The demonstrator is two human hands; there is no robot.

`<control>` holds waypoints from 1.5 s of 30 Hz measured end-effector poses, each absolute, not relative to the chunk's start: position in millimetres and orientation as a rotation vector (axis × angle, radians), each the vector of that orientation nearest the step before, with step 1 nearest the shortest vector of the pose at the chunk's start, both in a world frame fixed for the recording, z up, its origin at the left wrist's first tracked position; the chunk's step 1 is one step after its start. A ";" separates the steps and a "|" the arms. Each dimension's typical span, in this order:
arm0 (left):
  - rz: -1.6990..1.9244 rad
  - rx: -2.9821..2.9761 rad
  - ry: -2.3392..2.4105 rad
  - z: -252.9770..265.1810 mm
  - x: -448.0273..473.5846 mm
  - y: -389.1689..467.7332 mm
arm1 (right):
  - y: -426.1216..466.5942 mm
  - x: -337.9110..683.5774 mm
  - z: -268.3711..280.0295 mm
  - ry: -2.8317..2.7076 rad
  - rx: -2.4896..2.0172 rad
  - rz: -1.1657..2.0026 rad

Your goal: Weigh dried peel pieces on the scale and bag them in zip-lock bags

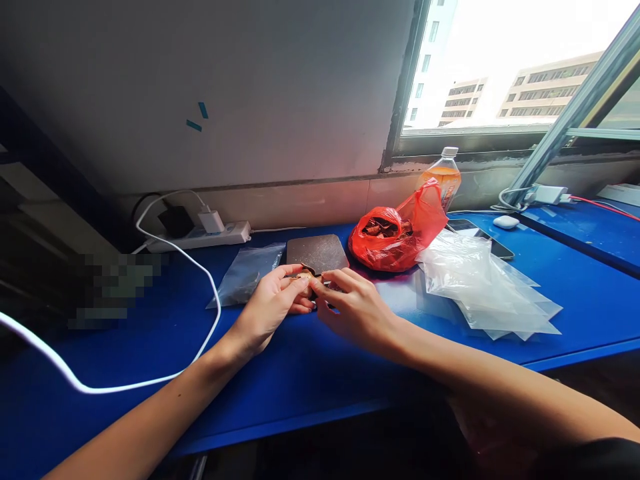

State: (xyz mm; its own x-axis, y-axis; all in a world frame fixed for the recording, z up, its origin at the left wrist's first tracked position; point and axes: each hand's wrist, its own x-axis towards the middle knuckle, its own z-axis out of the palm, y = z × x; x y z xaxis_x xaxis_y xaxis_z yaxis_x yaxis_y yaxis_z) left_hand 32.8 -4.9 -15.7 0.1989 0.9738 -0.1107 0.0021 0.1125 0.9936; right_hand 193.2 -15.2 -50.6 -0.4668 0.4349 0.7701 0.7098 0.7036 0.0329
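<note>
My left hand (275, 297) and my right hand (353, 303) meet at the middle of the table. Between their fingertips they pinch a small brown, bark-like piece (311, 279); fingers cover much of it. Just behind them lies a dark, flat square plate (317, 252) with specks on its surface, like the top of a small scale. A clear plastic bag (250, 270) with something dark in its lower part lies beside my left hand. Right of the plate, a red plastic bag (373, 250) gapes at the top and shows dark brown, bark-like pieces.
Clear plastic bags (493, 287) lie stacked at the right, overlapping a phone (500, 250). Behind stand an orange drink bottle (447, 175) and a white earbud case (506, 222). A white cable (203, 353) loops across the blue table (280, 387) from a power strip (235, 233).
</note>
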 end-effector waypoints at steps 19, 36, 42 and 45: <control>1.043 2.507 1.360 -24.6 25.1 60.0 | -13.4 316.1 11.8 -1.322 -1.123 -0.406; 0.914 2.551 1.485 -26.3 9.3 39.6 | 91.2 341.2 11.9 -2.265 -1.706 -0.503; 0.950 2.545 1.533 -25.4 2.7 39.3 | 46.3 357.8 19.5 -2.164 -1.614 -0.540; 0.965 2.566 1.535 -27.8 3.6 41.3 | -6.7 355.7 16.1 -1.922 -1.334 -0.705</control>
